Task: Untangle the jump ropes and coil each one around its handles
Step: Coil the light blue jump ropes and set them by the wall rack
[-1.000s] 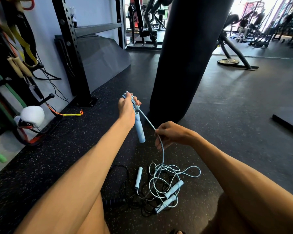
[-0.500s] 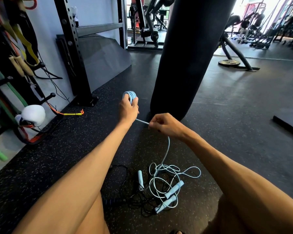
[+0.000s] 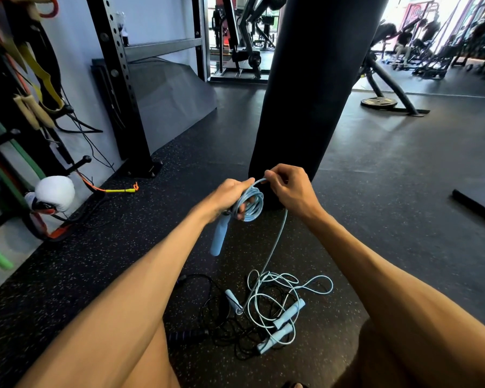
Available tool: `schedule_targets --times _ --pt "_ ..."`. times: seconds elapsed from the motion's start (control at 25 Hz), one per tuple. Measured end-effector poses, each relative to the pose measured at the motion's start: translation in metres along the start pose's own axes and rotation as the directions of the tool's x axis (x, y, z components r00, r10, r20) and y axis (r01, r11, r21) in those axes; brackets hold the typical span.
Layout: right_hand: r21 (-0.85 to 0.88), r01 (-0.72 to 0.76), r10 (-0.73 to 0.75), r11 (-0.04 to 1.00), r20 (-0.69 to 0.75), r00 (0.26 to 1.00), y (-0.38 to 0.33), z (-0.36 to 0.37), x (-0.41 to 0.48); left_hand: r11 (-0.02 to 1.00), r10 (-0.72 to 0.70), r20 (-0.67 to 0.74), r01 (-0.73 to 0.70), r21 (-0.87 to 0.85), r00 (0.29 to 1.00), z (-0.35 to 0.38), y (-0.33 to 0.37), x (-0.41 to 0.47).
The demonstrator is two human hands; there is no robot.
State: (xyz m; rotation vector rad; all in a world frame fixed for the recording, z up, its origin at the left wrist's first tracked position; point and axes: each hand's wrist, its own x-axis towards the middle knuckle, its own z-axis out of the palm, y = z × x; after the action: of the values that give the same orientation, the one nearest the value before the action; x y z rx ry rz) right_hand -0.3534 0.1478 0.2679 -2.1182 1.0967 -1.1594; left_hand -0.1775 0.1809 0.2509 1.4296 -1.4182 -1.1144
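- the left hand point(image 3: 227, 196) is curled around a round coil point(image 3: 251, 204) of blue rope and holds it up above the floor point(image 3: 389, 219).
- a blue handle point(image 3: 218, 238) hangs out from under that hand. its long side points down and a little to the left.
- the right hand point(image 3: 290, 191) is just to the right of the coil. its thumb and fingers pinch the rope at the very top of the coil, so the two hands almost touch.
- from that pinch the loose rope point(image 3: 277, 242) drops down and back toward the person, into the pile point(image 3: 291, 291) on the floor between the legs.
- so the loose part lies below the hands and on their near side, and the right hand is the one closer to it.
- the next loop probably has to go from the right hand over onto the coil in the left hand, while rope slides up out of the pile.
- in the pile the blue rope lies mixed with a black rope point(image 3: 227, 329) and other handles point(image 3: 287, 315), so the loose part might catch there.
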Motion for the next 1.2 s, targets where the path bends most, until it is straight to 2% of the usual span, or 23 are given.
schedule_targets --times 0.12,0.36,0.44,0.52,0.6,0.64,0.72,0.8,0.88,0.96,1.0,1.08,1.2 --pt "0.026 -0.051 0.052 0.998 -0.022 0.998 0.009 -0.003 0.001 0.981 0.014 0.131 0.011 -0.191 0.991 0.002 0.006 -0.002" --pt "0.079 -0.204 0.205 0.976 -0.001 0.979 0.019 0.004 0.002 0.89 0.065 0.276 0.069 -0.451 0.959 0.002 0.017 -0.004" --pt "0.108 -0.261 0.257 0.959 0.051 0.965 0.016 0.002 -0.001 0.842 0.099 0.29 0.075 -0.535 0.952 0.001 0.019 -0.004" --pt "0.191 -0.336 0.298 0.922 0.204 0.933 0.01 0.001 -0.008 0.757 0.125 0.245 0.067 -0.65 0.962 -0.001 0.022 -0.003" --pt "0.23 -0.492 0.374 0.84 0.411 0.831 0.004 0.001 -0.016 0.648 0.114 0.143 0.036 -0.761 0.983 -0.003 0.026 -0.001" --pt "0.184 -0.555 0.408 0.811 0.503 0.762 0.004 0.002 -0.019 0.593 0.1 0.086 0.01 -0.805 0.991 -0.004 0.028 0.001" --pt "0.02 -0.583 0.426 0.812 0.662 0.617 0.008 0.005 -0.024 0.501 0.07 -0.024 -0.056 -0.863 0.997 -0.003 0.03 0.003" --pt "-0.098 -0.549 0.417 0.83 0.762 0.495 0.017 0.01 -0.024 0.474 0.02 -0.135 -0.128 -0.871 0.991 -0.002 0.028 0.009" --pt "-0.167 -0.526 0.417 0.834 0.816 0.401 0.018 0.013 -0.023 0.496 -0.033 -0.252 -0.203 -0.844 0.967 -0.001 0.023 0.017" --pt "-0.198 -0.501 0.419 0.843 0.826 0.379 0.012 0.014 -0.024 0.582 -0.082 -0.385 -0.27 -0.767 0.919 0.0 0.018 0.024" --pt "-0.196 -0.491 0.418 0.849 0.817 0.397 0.009 0.015 -0.025 0.653 -0.087 -0.452 -0.292 -0.699 0.888 0.0 0.016 0.026" --pt "-0.15 -0.487 0.408 0.861 0.775 0.482 0.003 0.017 -0.026 0.812 -0.034 -0.555 -0.301 -0.5 0.831 -0.001 0.011 0.028" --pt "-0.04 -0.421 0.333 0.906 0.679 0.654 -0.008 0.015 -0.025 0.965 0.122 -0.569 -0.232 -0.125 0.814 -0.005 0.004 0.025"
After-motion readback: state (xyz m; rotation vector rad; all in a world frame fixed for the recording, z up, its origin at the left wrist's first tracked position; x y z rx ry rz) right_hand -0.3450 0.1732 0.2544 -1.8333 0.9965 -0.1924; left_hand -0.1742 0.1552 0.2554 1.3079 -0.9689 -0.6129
